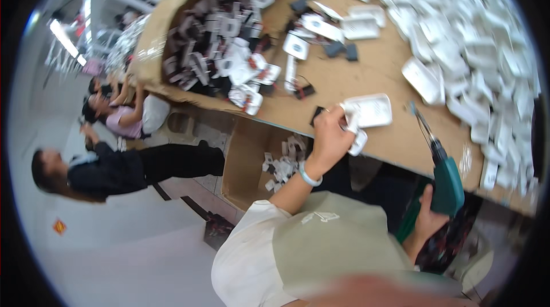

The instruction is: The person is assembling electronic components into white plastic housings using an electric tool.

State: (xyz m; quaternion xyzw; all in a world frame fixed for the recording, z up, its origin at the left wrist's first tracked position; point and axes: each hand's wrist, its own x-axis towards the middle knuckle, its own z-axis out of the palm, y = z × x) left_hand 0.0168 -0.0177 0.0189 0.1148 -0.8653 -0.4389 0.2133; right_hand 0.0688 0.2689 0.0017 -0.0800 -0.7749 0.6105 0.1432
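My left hand (330,139), with a pale band at the wrist, has its fingers closed on a small white plastic part (358,142) at the near edge of the work surface. Touching or just behind those fingers lies a shallow white plastic shell (376,111); whether I grip it too is hidden. Wrapped round the handle of a green soldering gun (448,186) is my right hand (429,219), low on the right. The gun's black nose and thin metal tip point up and away, beside the white shell and not touching it.
White shells (452,43) are heaped along the right and far side. At the far left stands an open cardboard box (150,49) of white parts with wires. Below the edge is another box (243,161) with white pieces. A person in dark clothes (109,169) stands left; others sit beyond.
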